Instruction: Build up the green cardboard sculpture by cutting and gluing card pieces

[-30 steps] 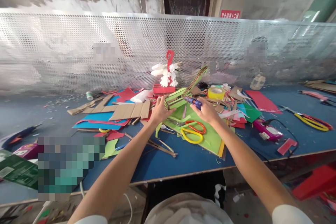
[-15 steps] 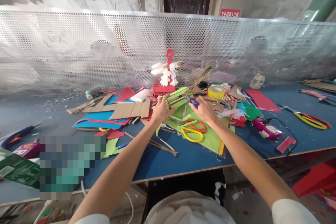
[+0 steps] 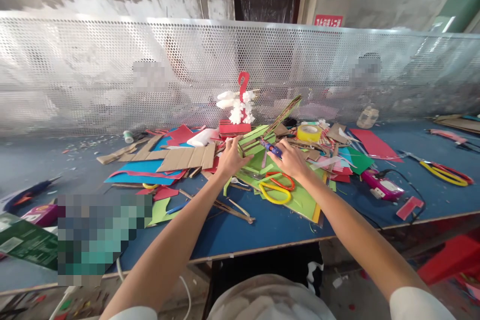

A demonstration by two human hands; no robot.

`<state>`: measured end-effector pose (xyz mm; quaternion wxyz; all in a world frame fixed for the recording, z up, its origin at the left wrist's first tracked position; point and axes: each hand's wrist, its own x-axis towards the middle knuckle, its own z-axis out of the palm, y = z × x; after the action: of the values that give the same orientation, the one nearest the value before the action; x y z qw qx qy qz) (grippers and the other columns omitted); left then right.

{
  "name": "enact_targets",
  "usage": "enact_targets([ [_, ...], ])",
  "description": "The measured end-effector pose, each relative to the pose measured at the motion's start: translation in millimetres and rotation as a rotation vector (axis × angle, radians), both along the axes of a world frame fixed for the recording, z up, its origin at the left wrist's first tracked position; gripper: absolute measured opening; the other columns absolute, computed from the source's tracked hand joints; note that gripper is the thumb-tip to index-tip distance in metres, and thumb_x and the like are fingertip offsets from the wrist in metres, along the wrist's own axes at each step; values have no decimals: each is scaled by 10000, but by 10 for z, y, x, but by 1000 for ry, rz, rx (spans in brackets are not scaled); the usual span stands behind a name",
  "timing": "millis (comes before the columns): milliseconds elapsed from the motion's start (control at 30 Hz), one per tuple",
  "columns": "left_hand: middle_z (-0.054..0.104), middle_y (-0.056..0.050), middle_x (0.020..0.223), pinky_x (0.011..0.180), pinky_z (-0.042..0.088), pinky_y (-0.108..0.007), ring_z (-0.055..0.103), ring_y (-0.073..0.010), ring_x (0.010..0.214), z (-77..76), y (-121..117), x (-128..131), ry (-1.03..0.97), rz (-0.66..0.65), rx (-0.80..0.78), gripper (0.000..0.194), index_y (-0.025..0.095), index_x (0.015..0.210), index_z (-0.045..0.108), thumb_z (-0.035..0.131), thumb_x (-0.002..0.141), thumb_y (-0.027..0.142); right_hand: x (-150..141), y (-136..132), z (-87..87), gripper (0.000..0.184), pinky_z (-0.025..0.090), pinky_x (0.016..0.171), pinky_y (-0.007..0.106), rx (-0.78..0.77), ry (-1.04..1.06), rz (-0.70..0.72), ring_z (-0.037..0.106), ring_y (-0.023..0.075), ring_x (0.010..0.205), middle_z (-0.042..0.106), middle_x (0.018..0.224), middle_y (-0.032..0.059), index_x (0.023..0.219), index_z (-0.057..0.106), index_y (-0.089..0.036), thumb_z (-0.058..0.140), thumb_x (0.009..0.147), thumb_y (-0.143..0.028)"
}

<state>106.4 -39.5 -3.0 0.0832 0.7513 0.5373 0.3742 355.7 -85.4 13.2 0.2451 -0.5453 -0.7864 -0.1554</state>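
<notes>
My left hand (image 3: pixel 231 159) is closed on the edge of a green-faced cardboard piece (image 3: pixel 252 136), with strips along it. From this piece a long cardboard arm (image 3: pixel 282 117), green on one side, slants up to the right. In my right hand (image 3: pixel 291 158) is a slim purple-blue hand tool (image 3: pixel 273 149), its narrow tip at the cardboard joint. Beneath both hands lie green sheets (image 3: pixel 300 199) and scissors (image 3: pixel 276 192) with yellow and orange handles. Behind the cardboard stands a red and white ornament (image 3: pixel 243 102) on a red block (image 3: pixel 234 128).
Yellow tape (image 3: pixel 308 133) lies right of the hands. Pliers (image 3: pixel 440 169) and a magenta box (image 3: pixel 381 185) with a cord are farther right. Cardboard scraps (image 3: pixel 187 157) cover the left, with a green box (image 3: pixel 28 242) at the edge. A perforated metal panel (image 3: pixel 187 70) closes the back.
The tool in my right hand has shifted slightly left and down at the joint. My left hand stays on the cardboard; the whole view has moved very slightly.
</notes>
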Motion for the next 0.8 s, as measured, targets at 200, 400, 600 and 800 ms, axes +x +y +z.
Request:
enact_targets([
  [200, 522, -137, 1498, 950, 586, -507, 639, -401, 1275, -22, 17, 12, -18, 9, 6, 821, 343, 1516, 461, 848, 805, 475, 22, 47, -18, 469, 396, 679, 344, 18, -13, -95, 682, 266, 883, 665, 1206, 151, 1130, 650, -174, 368, 1123, -549],
  [400, 521, -146, 1496, 956, 585, -508, 634, -405, 1281, -31, 22, 10, -20, -1, 11, 834, 326, 1523, 453, 851, 805, 474, -150, -11, -26, 501, 387, 648, 339, -16, -83, -20, 668, 262, 871, 663, 1199, 158, 1136, 653, -173, 352, 1123, -574],
  [600, 519, -156, 1499, 952, 584, -523, 633, -425, 1285, -10, 2, 14, -2, 10, -7, 844, 323, 1534, 444, 844, 811, 495, -126, -38, 31, 491, 372, 655, 338, -56, -61, -69, 674, 269, 886, 660, 1229, 164, 1135, 652, -163, 381, 1118, -572],
  [800, 515, -153, 1508, 946, 586, -510, 646, -413, 1263, 22, -27, 34, -4, 18, -29, 832, 326, 1532, 442, 837, 818, 488, -155, -34, 19, 483, 371, 653, 339, -41, -52, -65, 668, 263, 870, 666, 1207, 166, 1096, 656, -169, 372, 1122, -560],
])
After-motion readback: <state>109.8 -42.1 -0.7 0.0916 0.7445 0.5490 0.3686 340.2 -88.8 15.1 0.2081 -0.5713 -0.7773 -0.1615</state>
